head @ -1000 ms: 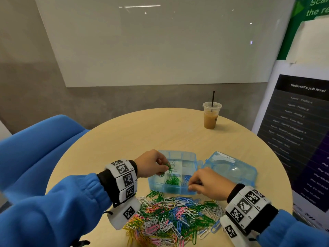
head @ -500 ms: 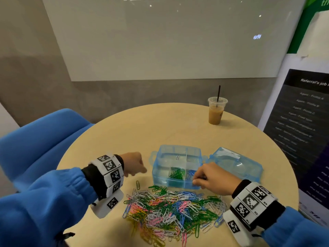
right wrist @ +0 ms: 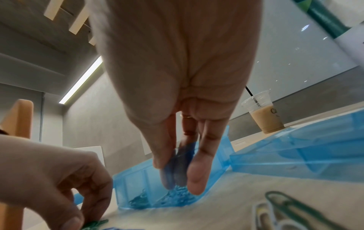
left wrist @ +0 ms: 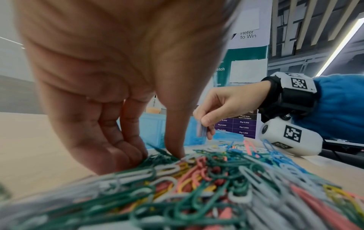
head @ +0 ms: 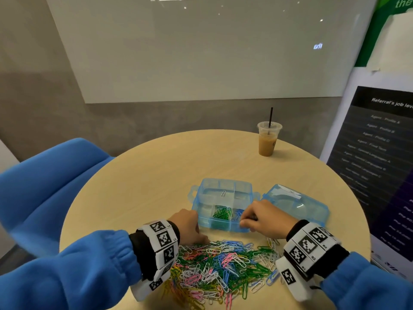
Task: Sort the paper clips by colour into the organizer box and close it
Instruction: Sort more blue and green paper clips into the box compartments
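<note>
The translucent blue plastic organizer box [head: 223,204] sits open mid-table, its lid [head: 297,203] lying to the right. Since a second ago the left hand [head: 190,227] has left the box and come down on the near heap of coloured paper clips [head: 223,267], fingers curled, seemingly pinching green ones. The right hand [head: 263,217] pinches blue clips [right wrist: 178,165] over the near right compartment. Sorting is far from finished.

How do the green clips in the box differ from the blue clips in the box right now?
The green clips lie uncovered in the near middle compartment of the organizer box; the blue clips sit one compartment to the right, partly hidden by the right hand. The green heap looks larger. That hand pinches more blue clips above theirs; the left hand is down at the loose pile. Both lots are single-colour.
</note>
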### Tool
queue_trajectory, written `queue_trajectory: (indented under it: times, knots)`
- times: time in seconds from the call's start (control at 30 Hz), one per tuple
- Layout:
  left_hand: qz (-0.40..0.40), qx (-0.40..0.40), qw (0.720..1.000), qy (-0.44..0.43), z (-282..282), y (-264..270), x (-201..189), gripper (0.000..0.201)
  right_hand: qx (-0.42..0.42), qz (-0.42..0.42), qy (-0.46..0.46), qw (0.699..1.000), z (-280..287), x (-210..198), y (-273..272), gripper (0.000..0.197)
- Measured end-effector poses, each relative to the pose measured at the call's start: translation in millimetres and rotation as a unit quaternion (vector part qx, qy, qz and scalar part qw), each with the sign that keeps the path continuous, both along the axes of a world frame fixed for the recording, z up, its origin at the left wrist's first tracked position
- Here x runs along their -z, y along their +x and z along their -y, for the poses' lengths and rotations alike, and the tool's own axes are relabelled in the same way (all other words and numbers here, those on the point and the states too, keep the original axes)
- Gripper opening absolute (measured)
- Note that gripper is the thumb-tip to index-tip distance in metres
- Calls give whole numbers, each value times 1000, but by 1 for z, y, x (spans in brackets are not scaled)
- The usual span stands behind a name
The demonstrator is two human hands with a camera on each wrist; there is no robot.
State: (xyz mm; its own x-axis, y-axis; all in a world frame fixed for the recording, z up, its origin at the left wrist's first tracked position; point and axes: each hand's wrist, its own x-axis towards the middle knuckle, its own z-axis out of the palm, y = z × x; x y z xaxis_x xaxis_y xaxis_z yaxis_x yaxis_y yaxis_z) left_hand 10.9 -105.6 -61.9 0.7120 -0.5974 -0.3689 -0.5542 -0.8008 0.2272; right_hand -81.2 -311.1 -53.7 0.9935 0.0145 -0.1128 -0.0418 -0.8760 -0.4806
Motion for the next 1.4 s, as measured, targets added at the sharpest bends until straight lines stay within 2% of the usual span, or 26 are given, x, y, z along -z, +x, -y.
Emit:
queue_trajectory:
  times: [0.07, 0.27, 0.47, 0.57, 0.7, 0.83, 1.0, 1.1, 1.2, 1.3, 1.4]
  knots:
    - [-2, 1, 1000, 3, 1, 0, 2, 47, 0, 1, 2, 1000, 0, 1, 0, 20]
    - [-22, 33, 999, -2, 2, 0, 5, 32, -2, 2, 3, 1000, 0, 1, 0, 20]
    - [-19, 50, 998, -13, -3, 2, 2, 31, -2, 1, 5, 1000, 0, 0, -1, 20]
    - [-37, 38, 997, -62, -10, 10, -3, 25, -4, -2, 5, 1000, 0, 0, -1, 20]
    - [-124, 4, 982, -145, -18, 23, -13, 12, -9, -3, 4, 1000, 0, 0, 0, 20]
    - [-177, -11, 961, -213, -14, 26, -26, 14, -13, -2, 0, 1000, -1, -1, -1, 21]
    - [-131, -37, 944, -300, 9, 25, -29, 9, -20, -4, -4, 1000, -3, -1, -3, 21]
    - [-127, -59, 930, -339, 20, 23, -28, 19, -17, -5, 7, 1000, -3, 0, -5, 20]
    - [-111, -56, 936, -330, 19, 26, -30, 25, -13, -13, 12, 1000, -2, 0, -6, 20]
    - [-54, -55, 952, -296, 3, 37, -33, 22, -12, -12, 12, 1000, -1, 0, -6, 20]
    - [-47, -106, 969, -219, -24, 52, -30, 25, -8, -10, 10, 1000, 0, 0, -5, 20]
